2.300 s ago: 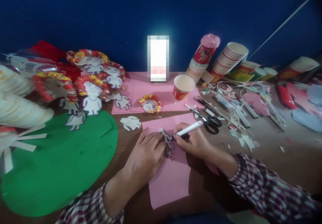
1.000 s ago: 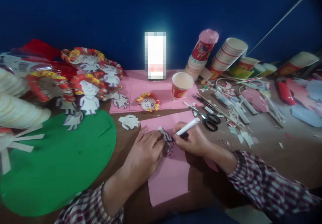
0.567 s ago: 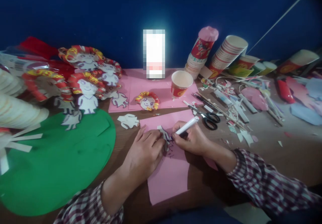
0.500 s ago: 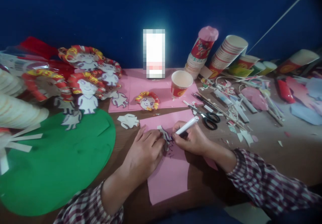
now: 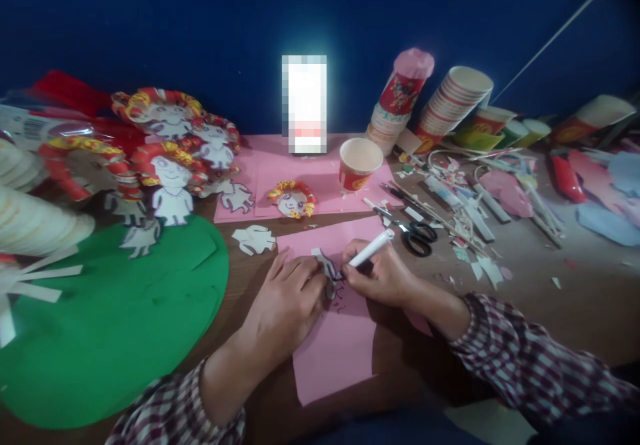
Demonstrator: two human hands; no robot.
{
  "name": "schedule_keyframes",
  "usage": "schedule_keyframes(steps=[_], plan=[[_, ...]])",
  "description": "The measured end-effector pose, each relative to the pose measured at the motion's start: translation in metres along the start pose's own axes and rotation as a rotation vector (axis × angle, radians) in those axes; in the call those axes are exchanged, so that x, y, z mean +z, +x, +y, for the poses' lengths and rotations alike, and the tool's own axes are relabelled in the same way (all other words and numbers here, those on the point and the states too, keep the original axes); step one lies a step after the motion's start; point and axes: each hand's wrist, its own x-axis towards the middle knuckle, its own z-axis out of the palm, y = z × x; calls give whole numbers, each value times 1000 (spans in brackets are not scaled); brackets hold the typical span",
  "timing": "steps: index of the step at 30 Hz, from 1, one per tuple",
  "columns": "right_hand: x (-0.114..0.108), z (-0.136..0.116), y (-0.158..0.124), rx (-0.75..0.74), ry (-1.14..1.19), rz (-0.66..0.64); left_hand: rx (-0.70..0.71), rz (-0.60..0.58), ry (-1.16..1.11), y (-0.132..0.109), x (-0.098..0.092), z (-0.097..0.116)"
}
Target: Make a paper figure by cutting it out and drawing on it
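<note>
- One pink sheet (image 5: pixel 335 351) by the desk's (image 5: pixel 550 318) front edge, pen strokes (image 5: pixel 339 293) illegible.
- Left hand (image 5: pixel 284 308) half-curled, pressing a paper cutout (image 5: pixel 329 269) toward the sheet's far edge.
- Right hand (image 5: pixel 383 276) closed round a white marker (image 5: pixel 371 248).
- Red paper cup (image 5: pixel 346 177), emblem (image 5: pixel 359 182) illegible.

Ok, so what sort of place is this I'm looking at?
Likely a craft workspace, though whether at home or in a classroom I can't tell. The signs: a white marker in the right hand, black-handled scissors near paper scraps, and a stack of paper cups.
</note>
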Motion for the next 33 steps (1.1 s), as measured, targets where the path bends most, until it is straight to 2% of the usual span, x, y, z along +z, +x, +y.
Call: schedule_keyframes(steps=[33], plan=[[-3, -2, 1, 1, -37, -16, 2, -1, 9, 0, 0, 0]])
